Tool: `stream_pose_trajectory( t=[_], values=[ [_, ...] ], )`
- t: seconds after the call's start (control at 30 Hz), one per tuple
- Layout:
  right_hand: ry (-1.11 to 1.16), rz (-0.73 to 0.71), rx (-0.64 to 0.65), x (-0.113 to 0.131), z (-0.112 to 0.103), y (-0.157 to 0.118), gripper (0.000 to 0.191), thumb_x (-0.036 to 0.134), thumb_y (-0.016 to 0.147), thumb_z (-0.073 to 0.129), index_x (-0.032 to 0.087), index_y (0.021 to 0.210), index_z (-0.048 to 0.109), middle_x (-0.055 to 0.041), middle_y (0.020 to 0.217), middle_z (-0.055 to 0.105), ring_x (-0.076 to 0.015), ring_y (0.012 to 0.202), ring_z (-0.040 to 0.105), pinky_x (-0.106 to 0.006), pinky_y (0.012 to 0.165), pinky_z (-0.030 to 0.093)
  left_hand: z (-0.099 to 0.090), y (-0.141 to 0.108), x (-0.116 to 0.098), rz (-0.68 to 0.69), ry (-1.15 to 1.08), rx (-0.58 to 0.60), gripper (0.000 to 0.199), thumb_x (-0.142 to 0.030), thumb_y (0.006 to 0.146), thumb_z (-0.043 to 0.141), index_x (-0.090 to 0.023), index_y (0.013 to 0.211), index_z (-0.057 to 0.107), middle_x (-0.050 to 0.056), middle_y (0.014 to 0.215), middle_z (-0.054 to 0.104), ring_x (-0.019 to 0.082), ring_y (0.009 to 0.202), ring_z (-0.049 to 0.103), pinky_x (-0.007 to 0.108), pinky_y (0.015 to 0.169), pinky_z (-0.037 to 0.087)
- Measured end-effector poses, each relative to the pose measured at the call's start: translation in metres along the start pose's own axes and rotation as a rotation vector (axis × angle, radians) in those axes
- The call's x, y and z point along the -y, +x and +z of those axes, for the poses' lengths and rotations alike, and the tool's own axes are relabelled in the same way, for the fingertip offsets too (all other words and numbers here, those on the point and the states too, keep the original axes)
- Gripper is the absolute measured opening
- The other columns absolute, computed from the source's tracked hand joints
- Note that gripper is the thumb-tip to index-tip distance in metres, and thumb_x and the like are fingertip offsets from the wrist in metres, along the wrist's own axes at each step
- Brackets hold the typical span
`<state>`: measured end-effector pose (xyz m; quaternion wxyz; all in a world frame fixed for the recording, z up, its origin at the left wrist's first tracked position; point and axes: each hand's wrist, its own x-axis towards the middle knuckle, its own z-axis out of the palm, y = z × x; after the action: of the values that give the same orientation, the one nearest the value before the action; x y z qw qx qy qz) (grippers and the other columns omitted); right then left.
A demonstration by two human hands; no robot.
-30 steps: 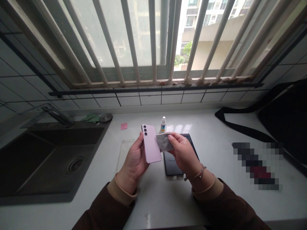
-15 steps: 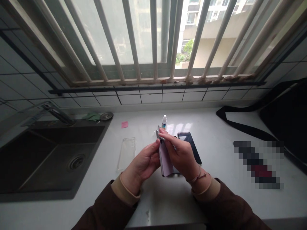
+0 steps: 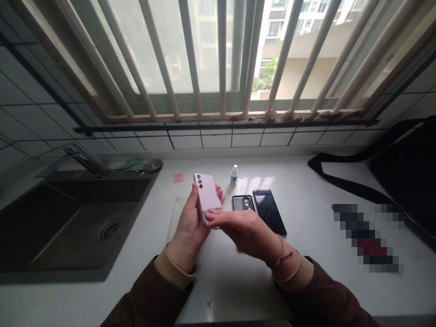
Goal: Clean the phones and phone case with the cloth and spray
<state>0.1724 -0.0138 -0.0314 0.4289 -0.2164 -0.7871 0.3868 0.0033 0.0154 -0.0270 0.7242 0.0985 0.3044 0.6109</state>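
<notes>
A pale pink phone (image 3: 208, 190), its back with three camera lenses facing up, rests in my left hand (image 3: 192, 222), whose thumb and fingers wrap its sides. My right hand (image 3: 247, 227) has its fingertips on the phone's lower end, where a shiny, clear-looking edge shows. Just right of the phone, a black phone case (image 3: 238, 202) lies partly behind my right hand. Beside the case is a dark phone (image 3: 270, 211), screen up. Left of my left hand lies a clear case (image 3: 177, 213), partly covered by it.
A small white bottle (image 3: 234, 176) stands beyond the hands, and a pink sticky note (image 3: 178, 177) lies to its left. A sink (image 3: 78, 272) with a faucet is at the left. A black bag (image 3: 405, 168) with a strap and a blurred-out item (image 3: 368, 238) are at the right.
The pink phone has moved left and turned so its back faces up. My right hand has slid down to its lower end. The black case and more of the bottle now show.
</notes>
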Motion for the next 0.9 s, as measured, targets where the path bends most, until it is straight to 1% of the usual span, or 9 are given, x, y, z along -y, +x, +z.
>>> stream_pose_trajectory(
  t=[0.13,0.2,0.33,0.43,0.5,0.6,0.7,0.77,0.9],
  values=[
    [0.206,0.195,0.004,0.005,-0.004,-0.001,0.027,0.033,0.108,0.059,0.028,0.126,0.079,-0.004,0.12,0.082,-0.0232,0.111,0.079,-0.041,0.102,0.063,0.003,-0.002,-0.002,-0.015,-0.009,0.008,0.047,-0.049,0.107,0.056,-0.01,0.13,0.069,0.017,0.107,0.077,0.024,0.094,0.078,0.041,0.097,0.065],
    [0.391,0.28,-0.062,0.003,-0.003,-0.001,0.027,0.041,0.105,0.064,0.024,0.118,0.081,-0.0066,0.111,0.084,-0.0234,0.101,0.08,-0.041,0.095,0.064,0.003,-0.003,-0.003,-0.035,-0.014,0.033,0.05,-0.051,0.107,0.054,-0.009,0.13,0.069,0.017,0.104,0.078,0.025,0.091,0.078,0.04,0.092,0.066],
    [0.658,0.362,-0.452,-0.007,-0.006,0.001,0.03,0.049,0.1,0.07,0.024,0.114,0.079,-0.0092,0.117,0.082,-0.0271,0.109,0.078,-0.047,0.1,0.063,0.003,-0.006,-0.006,-0.157,-0.018,0.105,0.056,-0.054,0.107,0.052,-0.006,0.131,0.069,0.018,0.103,0.078,0.024,0.084,0.078,0.035,0.081,0.067],
    [0.448,0.406,-0.808,-0.015,-0.014,0.003,0.035,0.052,0.1,0.069,0.025,0.12,0.078,-0.0092,0.12,0.081,-0.0281,0.111,0.077,-0.049,0.102,0.062,0.004,-0.011,-0.003,-0.329,0.041,0.123,0.062,-0.056,0.106,0.053,-0.002,0.133,0.068,0.021,0.105,0.078,0.024,0.084,0.078,0.034,0.082,0.067],
    [0.228,0.412,-0.91,-0.017,-0.018,0.002,0.035,0.051,0.101,0.066,0.025,0.122,0.078,-0.0089,0.12,0.08,-0.0292,0.116,0.075,-0.051,0.108,0.058,0.006,-0.016,0.001,-0.397,0.114,0.147,0.067,-0.058,0.105,0.052,0.002,0.132,0.067,0.025,0.107,0.078,0.025,0.083,0.078,0.035,0.081,0.067],
    [-0.019,0.351,-0.797,-0.014,-0.017,0.0,0.031,0.044,0.104,0.063,0.029,0.125,0.078,-0.0072,0.128,0.079,-0.0314,0.126,0.071,-0.055,0.116,0.054,0.006,-0.021,0.008,-0.398,0.201,0.193,0.061,-0.054,0.106,0.053,-0.001,0.131,0.068,0.025,0.107,0.078,0.027,0.083,0.079,0.036,0.079,0.067],
    [-0.143,0.202,-0.594,-0.009,-0.011,-0.001,0.032,0.032,0.105,0.061,0.033,0.133,0.076,-0.0028,0.143,0.072,-0.0308,0.138,0.065,-0.054,0.124,0.048,0.004,-0.022,0.013,-0.357,0.205,0.185,0.046,-0.048,0.105,0.06,-0.011,0.13,0.07,0.017,0.101,0.08,0.025,0.078,0.079,0.036,0.077,0.067],
    [-0.189,0.109,-0.533,-0.008,-0.008,-0.001,0.037,0.025,0.105,0.059,0.033,0.137,0.074,-0.0005,0.149,0.067,-0.0292,0.145,0.06,-0.053,0.129,0.042,0.003,-0.022,0.014,-0.315,0.173,0.156,0.042,-0.048,0.105,0.061,-0.014,0.129,0.071,0.014,0.102,0.08,0.023,0.078,0.078,0.035,0.078,0.067],
    [-0.272,0.025,-0.43,-0.012,-0.006,-0.001,0.044,0.016,0.105,0.054,0.033,0.141,0.071,0.0002,0.152,0.064,-0.0271,0.148,0.057,-0.055,0.132,0.038,0.005,-0.018,0.016,-0.247,0.08,0.162,0.043,-0.047,0.107,0.058,-0.015,0.133,0.071,0.014,0.115,0.08,0.023,0.094,0.078,0.034,0.089,0.065]
  ],
)
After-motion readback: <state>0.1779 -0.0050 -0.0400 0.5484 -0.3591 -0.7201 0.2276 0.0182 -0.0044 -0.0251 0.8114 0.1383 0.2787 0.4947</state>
